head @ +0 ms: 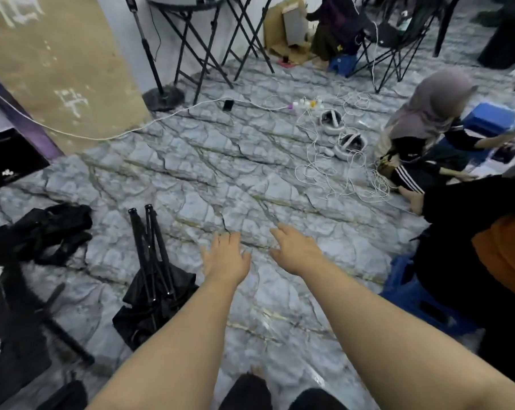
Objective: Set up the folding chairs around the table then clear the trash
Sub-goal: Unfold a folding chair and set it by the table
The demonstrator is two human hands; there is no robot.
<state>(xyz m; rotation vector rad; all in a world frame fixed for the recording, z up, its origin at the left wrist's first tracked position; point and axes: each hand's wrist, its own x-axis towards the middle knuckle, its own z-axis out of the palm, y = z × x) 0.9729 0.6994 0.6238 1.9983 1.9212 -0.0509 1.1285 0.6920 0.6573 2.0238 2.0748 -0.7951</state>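
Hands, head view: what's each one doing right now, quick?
Left hand: open, fingers extended, holding nothing.
Right hand: open, fingers extended, holding nothing.

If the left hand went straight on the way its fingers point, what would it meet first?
The left hand points forward over bare floor, so the way looks free; the folded chair lies off to its left. Far ahead lies a black phone, though depth is unclear.
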